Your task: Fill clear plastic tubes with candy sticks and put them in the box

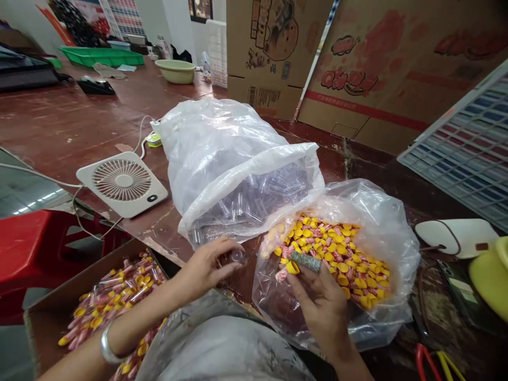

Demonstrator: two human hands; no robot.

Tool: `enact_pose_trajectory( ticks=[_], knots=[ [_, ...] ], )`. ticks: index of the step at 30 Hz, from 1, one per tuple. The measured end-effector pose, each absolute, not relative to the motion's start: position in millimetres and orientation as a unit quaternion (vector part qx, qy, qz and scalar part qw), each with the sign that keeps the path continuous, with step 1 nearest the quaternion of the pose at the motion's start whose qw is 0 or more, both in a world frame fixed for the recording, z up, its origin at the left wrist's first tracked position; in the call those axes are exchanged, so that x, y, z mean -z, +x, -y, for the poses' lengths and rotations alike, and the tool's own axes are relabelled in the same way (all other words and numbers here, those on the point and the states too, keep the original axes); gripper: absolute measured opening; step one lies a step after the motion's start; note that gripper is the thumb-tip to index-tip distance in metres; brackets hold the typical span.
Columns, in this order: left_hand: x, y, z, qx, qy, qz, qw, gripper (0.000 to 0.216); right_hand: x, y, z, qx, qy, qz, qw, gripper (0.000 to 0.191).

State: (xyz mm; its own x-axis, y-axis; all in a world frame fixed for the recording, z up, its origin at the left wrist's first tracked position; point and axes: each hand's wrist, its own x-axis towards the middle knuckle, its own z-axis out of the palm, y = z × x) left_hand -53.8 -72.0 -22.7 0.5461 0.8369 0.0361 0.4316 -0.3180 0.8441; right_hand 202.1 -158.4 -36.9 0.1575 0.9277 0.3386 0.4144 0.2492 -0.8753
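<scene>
1. A white sack point(222, 132) is lying across the middle, its mouth facing near and showing many clear tubes; a clear plastic bag point(383, 211) is resting just beside it to the right, spreading open around yellow-capped pieces point(337, 251).
2. The left hand point(218, 264) is curling partway closed, thumb and fingers holding a clear tube point(237, 256) just near of the sack's mouth.
3. The right hand point(321, 304) is pinching a yellow cap point(292, 267) above the bag's near left part; a grey speckled strip point(306, 261) is showing at its fingers, whether held or worn I cannot tell.
4. At near left, an open cardboard box point(42, 330) is holding pink-and-yellow pieces point(99, 312), the left forearm crossing over it.
5. A white fan point(124, 181) is lying left of the sack, its cable trailing by a red stool point(37, 238).
6. At right, a dark phone point(462, 296) and red-and-yellow handles point(426, 362) are lying near a white crate point(460, 143).
7. The reddish-brown tabletop point(51, 127) is showing scuffs; large cartons point(273, 58) are blocking the far right.
8. A green tray point(99, 56) and a pale basin point(177, 71) are sitting far left, before a pale wall point(178, 32).
</scene>
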Motion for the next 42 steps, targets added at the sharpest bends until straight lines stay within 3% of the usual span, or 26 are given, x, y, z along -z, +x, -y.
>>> enact_pose_trajectory(
  ticks=[3,7,12,17,23,26,28,31,33,39,42],
  knots=[
    [21,-29,96,-0.314,0.569,-0.399,0.647,0.026,34,189,154,-0.26,-0.549,0.578,0.545,0.023],
    [27,-6,114,-0.324,0.389,-0.349,0.789,0.038,33,186,152,-0.239,-0.551,0.599,0.53,0.024],
    [24,9,119,-0.307,0.402,-0.284,0.815,0.03,21,190,153,-0.162,-0.511,0.716,0.446,0.018],
    [18,14,117,-0.304,0.347,-0.274,0.844,0.031,23,185,150,-0.044,-0.481,0.797,0.363,0.061],
    [18,22,111,-0.276,0.373,-0.253,0.849,0.03,27,177,148,0.04,-0.478,0.796,0.37,0.054],
    [15,20,88,-0.241,0.558,-0.286,0.741,0.017,19,196,143,0.009,-0.48,0.821,0.309,0.069],
    [14,16,62,-0.218,0.723,-0.372,0.54,0.007,17,217,137,0.018,-0.521,0.804,0.287,0.068],
    [15,11,20,-0.122,0.866,-0.46,0.154,0.021,21,246,130,0.068,-0.601,0.746,0.278,0.034],
    [20,11,-4,-0.072,0.886,-0.458,0.023,0.027,28,255,126,0.057,-0.608,0.756,0.236,0.018],
    [37,12,-28,-0.062,0.899,-0.433,-0.003,0.026,55,248,118,0.077,-0.612,0.775,0.14,0.009],
    [39,6,-14,-0.119,0.906,-0.402,0.059,0.034,62,250,116,0.083,-0.639,0.754,0.132,0.003]
  ],
)
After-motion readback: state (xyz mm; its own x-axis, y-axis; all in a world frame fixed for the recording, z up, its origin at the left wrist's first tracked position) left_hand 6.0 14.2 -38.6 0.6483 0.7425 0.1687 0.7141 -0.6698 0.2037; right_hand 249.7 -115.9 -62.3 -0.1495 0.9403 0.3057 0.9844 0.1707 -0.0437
